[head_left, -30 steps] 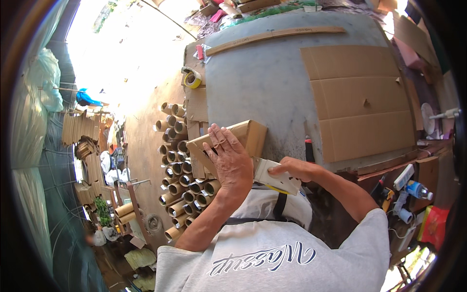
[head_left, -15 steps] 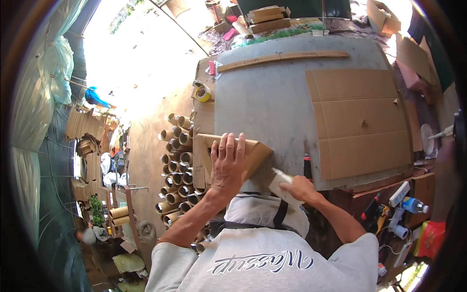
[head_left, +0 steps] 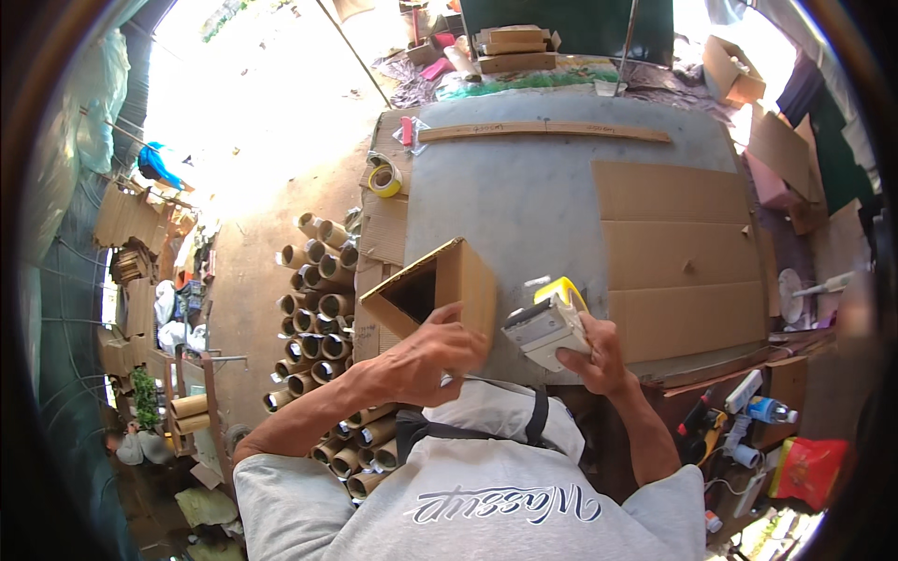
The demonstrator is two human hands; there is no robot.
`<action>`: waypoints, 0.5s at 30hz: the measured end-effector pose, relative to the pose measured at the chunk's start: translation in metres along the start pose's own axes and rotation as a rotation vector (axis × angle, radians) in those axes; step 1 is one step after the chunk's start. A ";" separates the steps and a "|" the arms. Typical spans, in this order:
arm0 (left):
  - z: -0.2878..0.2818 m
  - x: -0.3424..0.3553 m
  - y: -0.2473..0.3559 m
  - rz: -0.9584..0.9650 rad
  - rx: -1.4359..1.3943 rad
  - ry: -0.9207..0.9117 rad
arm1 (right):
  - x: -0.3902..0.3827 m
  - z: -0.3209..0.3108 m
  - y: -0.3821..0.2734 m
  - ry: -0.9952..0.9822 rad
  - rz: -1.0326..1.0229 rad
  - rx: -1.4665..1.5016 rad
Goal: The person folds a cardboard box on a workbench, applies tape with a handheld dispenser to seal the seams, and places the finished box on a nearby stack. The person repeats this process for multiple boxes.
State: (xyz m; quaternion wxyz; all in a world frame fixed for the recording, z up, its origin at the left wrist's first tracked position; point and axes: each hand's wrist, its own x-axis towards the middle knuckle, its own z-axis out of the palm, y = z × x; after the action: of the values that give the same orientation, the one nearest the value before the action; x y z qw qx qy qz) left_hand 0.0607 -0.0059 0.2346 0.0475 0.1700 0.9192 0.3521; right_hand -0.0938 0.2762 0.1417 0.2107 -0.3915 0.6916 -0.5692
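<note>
A small brown cardboard box [head_left: 479, 285] stands tilted at the near left part of the grey tabletop [head_left: 505, 206], with a dark opening toward the left. My left hand [head_left: 435, 353] is closed at the box's near edge, its fingers bent against the cardboard; some fingertips are hidden. In my right hand [head_left: 603, 360] is a tape dispenser [head_left: 545, 332] with a grey metal front and a yellow roll. It is held above the table, a short way right of the box and apart from it.
A flat cardboard sheet [head_left: 683, 262] covers the table's right side. Along the far edge lies a wooden strip [head_left: 543, 131]. A yellow tape roll [head_left: 384, 179] sits at the left edge. Several cardboard tubes [head_left: 323, 309] are stacked left of the table. A bottle [head_left: 772, 411] stands low right.
The box has turned, so its opening now shows. My left hand has slid from its top to its near edge. My right hand has raised and turned the dispenser, showing its yellow roll.
</note>
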 end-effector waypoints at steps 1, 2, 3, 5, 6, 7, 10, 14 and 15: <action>-0.003 0.005 0.003 -0.077 -0.151 0.205 | 0.010 0.002 -0.010 -0.010 -0.057 -0.049; -0.009 0.010 0.003 -0.148 -0.310 0.401 | 0.019 0.003 -0.021 -0.012 -0.110 -0.103; -0.020 0.012 -0.002 -0.161 -0.187 0.501 | 0.027 0.006 -0.037 -0.016 -0.128 -0.122; -0.035 0.027 -0.010 -0.114 -0.362 0.538 | 0.035 0.010 -0.043 -0.054 -0.122 -0.216; -0.036 0.030 -0.019 -0.081 -0.486 0.531 | 0.043 0.011 -0.046 -0.084 -0.127 -0.262; -0.039 0.032 -0.026 -0.100 -0.539 0.463 | 0.050 0.013 -0.050 -0.098 -0.135 -0.286; -0.053 0.037 -0.044 -0.181 -0.668 0.260 | 0.062 0.022 -0.066 -0.117 -0.117 -0.339; -0.072 0.037 -0.056 -0.245 -0.620 0.322 | 0.075 0.036 -0.088 -0.128 0.134 -0.231; -0.074 0.036 -0.062 -0.231 -0.579 0.375 | 0.079 0.039 -0.095 -0.130 0.233 -0.181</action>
State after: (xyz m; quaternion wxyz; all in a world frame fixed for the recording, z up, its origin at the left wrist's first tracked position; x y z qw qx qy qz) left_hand -0.0056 -0.0832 0.2505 -0.0364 -0.0228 0.7871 0.6153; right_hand -0.0840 0.1859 0.2343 0.2837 -0.3621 0.7656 -0.4496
